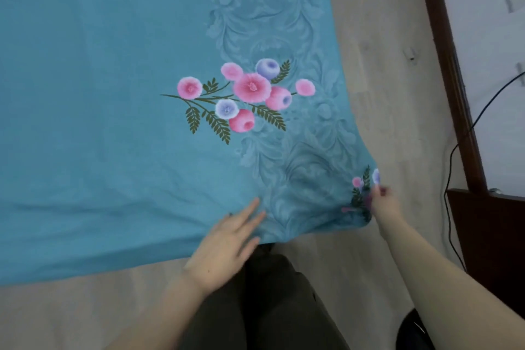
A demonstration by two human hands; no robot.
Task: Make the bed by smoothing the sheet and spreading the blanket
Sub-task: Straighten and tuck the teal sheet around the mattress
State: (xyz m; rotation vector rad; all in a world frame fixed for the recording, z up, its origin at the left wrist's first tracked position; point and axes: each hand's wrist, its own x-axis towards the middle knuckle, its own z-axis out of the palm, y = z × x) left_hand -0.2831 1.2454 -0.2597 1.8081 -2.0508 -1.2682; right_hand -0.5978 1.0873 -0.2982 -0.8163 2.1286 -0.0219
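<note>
Straight ahead, the teal floral sheet (99, 94) is lying nearly flat, its corner drooping toward the pale floor (377, 51). The left hand (227, 244) is pressing it with straight fingers while the right hand (383, 204) is pinching that corner. Pulling outward evenly should clear the ripples. Floor is lying open along both edges, with a black cable (447, 207) trailing nearby.

The sheet (113, 94) fills the left and centre of the frame, and its corner reaches toward the lower right. The floor (377, 65) runs along the sheet's right edge and below it. The left hand (224, 244) lies flat on the sheet's lower edge at bottom centre. The right hand (383, 204), blurred, is at the sheet's corner further right. The person's legs (270, 307) stand on the floor between the two arms. At far right a cable (454, 156) trails down beside the wooden trim (449, 65).
</note>
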